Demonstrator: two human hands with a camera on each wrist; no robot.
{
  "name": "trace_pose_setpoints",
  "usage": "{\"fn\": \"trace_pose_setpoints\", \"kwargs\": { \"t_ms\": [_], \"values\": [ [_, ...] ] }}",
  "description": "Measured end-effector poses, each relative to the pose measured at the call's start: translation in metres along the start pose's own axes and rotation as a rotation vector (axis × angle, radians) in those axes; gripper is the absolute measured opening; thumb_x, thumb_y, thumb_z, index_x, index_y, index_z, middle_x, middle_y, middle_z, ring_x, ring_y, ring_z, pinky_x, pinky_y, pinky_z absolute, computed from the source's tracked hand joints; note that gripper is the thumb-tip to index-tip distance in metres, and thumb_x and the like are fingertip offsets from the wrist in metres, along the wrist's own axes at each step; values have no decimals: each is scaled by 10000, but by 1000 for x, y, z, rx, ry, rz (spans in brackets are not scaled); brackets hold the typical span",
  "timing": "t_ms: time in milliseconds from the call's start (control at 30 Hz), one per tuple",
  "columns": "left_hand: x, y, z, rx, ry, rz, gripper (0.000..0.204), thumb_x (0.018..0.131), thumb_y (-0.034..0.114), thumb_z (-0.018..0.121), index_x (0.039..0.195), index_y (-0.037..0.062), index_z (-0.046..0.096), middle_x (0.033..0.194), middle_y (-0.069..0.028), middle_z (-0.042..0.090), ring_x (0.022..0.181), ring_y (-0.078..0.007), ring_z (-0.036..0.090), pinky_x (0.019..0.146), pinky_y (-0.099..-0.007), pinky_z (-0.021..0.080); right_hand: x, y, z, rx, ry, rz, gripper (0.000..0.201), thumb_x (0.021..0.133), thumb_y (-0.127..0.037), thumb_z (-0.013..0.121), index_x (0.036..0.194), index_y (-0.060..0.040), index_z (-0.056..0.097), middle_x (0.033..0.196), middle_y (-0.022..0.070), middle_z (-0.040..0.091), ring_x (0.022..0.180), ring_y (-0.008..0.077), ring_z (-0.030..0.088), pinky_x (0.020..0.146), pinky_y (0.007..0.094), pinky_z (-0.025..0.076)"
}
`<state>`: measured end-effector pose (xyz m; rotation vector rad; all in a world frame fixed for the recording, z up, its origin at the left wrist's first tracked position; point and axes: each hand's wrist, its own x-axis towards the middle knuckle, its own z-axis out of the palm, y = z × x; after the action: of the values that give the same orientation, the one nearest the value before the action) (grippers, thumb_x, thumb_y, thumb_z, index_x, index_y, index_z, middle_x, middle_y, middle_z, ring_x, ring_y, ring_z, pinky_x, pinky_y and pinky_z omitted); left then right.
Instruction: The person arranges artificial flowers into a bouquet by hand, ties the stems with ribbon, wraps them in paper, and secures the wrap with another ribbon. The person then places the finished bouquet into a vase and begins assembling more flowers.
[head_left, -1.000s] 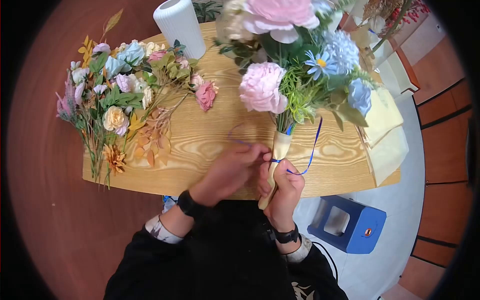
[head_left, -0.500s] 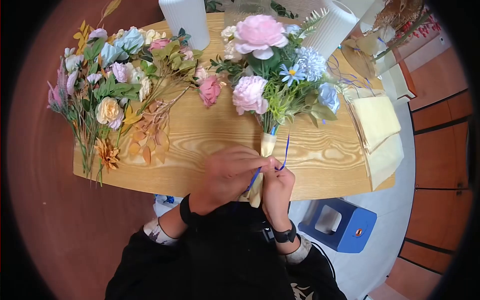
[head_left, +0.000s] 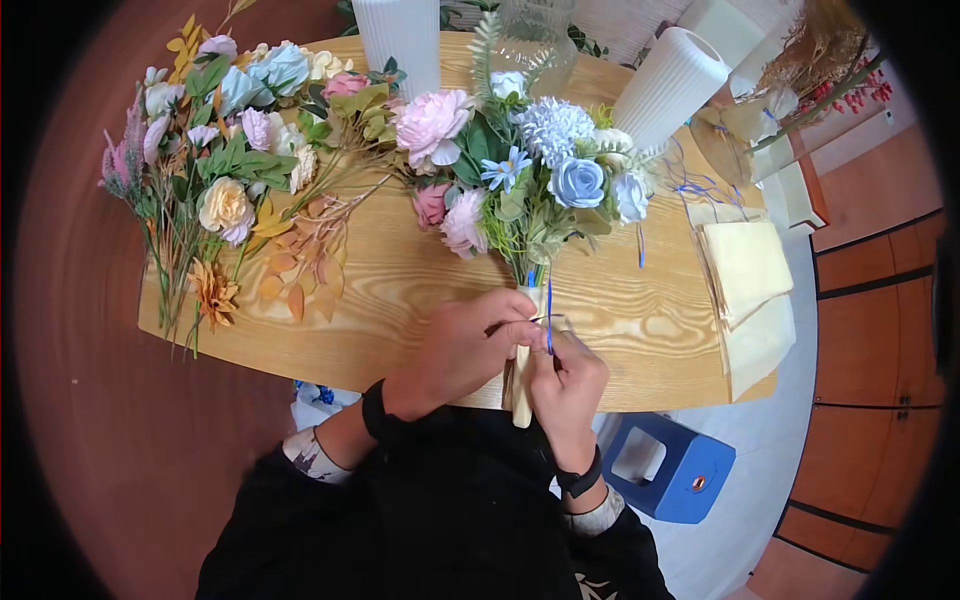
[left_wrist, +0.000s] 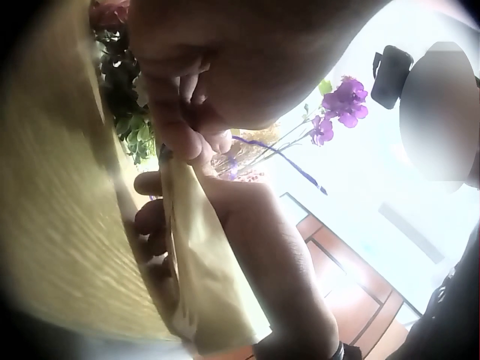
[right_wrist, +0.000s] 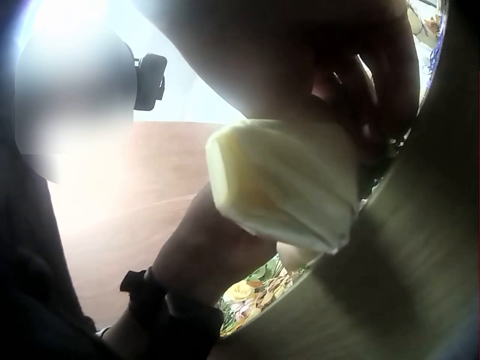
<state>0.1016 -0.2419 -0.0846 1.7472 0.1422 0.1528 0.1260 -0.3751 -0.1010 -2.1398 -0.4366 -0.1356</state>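
Note:
A bouquet of artificial flowers (head_left: 578, 182) stands out over the table, pink, blue and white heads on top. Cream paper (head_left: 522, 395) wraps its stems. My right hand (head_left: 570, 390) curls round the wrapped stems from the right; in the left wrist view its fingers show behind the paper (left_wrist: 199, 255). My left hand (head_left: 455, 350) reaches in from the left, its thumb and fingers pinching a thin blue ribbon (head_left: 549, 310) at the wrap. A loose ribbon end trails past the hands in the left wrist view. The pinched part is hidden by the fingertips.
Loose artificial flowers (head_left: 230, 205) lie on the wooden table (head_left: 400, 290) at left. White ribbed vases (head_left: 668, 85) and a clear glass vase (head_left: 535, 45) stand behind. Folded cream paper (head_left: 745, 270) and blue ribbons (head_left: 700, 185) lie at right. A blue stool (head_left: 680, 470) is below.
The bouquet has turned and leaned left, bringing a blue rose to the front. Both hands stay at the wrapped stems, while the ribbon and the fingers around it have shifted.

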Motion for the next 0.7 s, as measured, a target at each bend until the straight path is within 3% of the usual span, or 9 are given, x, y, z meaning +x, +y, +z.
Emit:
{"fn": "trace_pose_setpoints", "kwargs": {
  "t_ms": [67,200,267,300,367,400,467,533,700],
  "values": [
    [1,-5,1,30,-31,85,85,807,31,609,877,-17,623,698,-25,605,588,-41,529,523,-193,434,-1,3,-2,68,15,-3,71,781,-16,596,815,9,654,646,135,591,535,203,564,491,267,423],
    [0,-10,5,-38,-40,34,89,812,47,616,869,-21,618,672,-15,589,579,-35,516,513,-191,425,-15,-2,-8,122,96,51,99,740,13,636,835,12,661,644,123,597,511,172,536,480,245,413],
    [-4,-11,6,-79,2,-15,95,818,70,619,859,-15,626,667,-9,584,589,-23,510,516,-187,418,-23,2,-12,201,217,-165,126,724,37,644,848,23,663,644,109,602,503,145,540,471,231,410],
    [-5,-9,7,-81,3,-20,95,818,70,619,859,-15,626,667,-9,584,589,-23,510,516,-187,418,-24,2,-13,199,212,-161,126,724,37,644,848,23,663,644,109,602,503,145,540,471,231,410],
    [-5,0,6,91,37,134,99,791,89,625,839,3,627,624,-80,581,515,-152,531,499,-270,429,-24,-2,-16,220,147,-267,119,711,39,647,829,31,661,646,107,602,502,163,556,472,242,424],
    [-4,-1,5,90,39,134,99,791,89,625,839,3,627,624,-80,581,515,-152,531,499,-270,429,-22,-3,-20,220,144,-269,119,711,39,647,829,31,661,646,107,602,502,163,556,472,242,424],
    [-3,-6,1,165,14,387,96,754,61,636,830,2,635,674,-80,593,555,-199,554,527,-283,443,-13,-6,-32,123,15,-356,103,698,12,660,798,36,655,645,110,601,521,193,581,489,255,448],
    [-5,-9,-2,134,-31,403,120,727,18,633,846,4,640,695,-80,596,577,-203,558,537,-275,442,-1,-8,-33,151,23,-404,98,747,-24,644,807,52,647,677,130,612,541,197,583,502,247,438],
    [-7,-10,-9,63,-140,377,190,687,-19,631,874,10,646,729,-71,598,619,-198,568,551,-269,437,18,-18,-30,109,-221,-601,130,688,-31,666,789,36,618,743,120,595,596,242,575,524,283,452]
  ]
}}
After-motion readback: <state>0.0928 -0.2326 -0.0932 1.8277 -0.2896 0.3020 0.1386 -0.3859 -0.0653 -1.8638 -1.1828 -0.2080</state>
